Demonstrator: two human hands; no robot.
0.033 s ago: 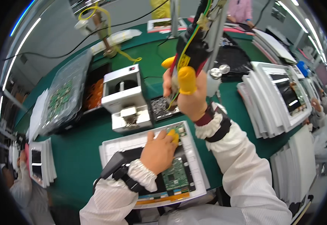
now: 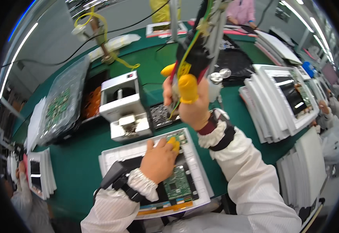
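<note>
A white-framed display panel (image 2: pixel 200 171) lies face down before me on the bench. A green circuit board (image 2: pixel 178 184) is mounted in it, with an orange flat strip (image 2: pixel 165 209) along the near side. Across the panel's upper part rests my left hand (image 2: pixel 158 160), fingers extended and a yellow finger cot near its tip end, holding nothing. Above the far edge, my right hand (image 2: pixel 194 106) grips a black and red electric screwdriver (image 2: pixel 192 62), held upright with a green-yellow wire along it. Yellow finger cots cover some right fingers. The screwdriver's tip is too blurred to make out.
Beyond the panel stand a white box-shaped device (image 2: pixel 124 103) and a dark tray of small parts (image 2: pixel 163 115). A clear bag of circuit boards (image 2: pixel 62 101) is at left, next to a bin of orange parts (image 2: pixel 93 101). Stacked white panels (image 2: pixel 264 112) line the right.
The whole view has shifted slightly, so everything sits a little further left. Both hands keep nearly the same pose, the screwdriver still in my right hand.
</note>
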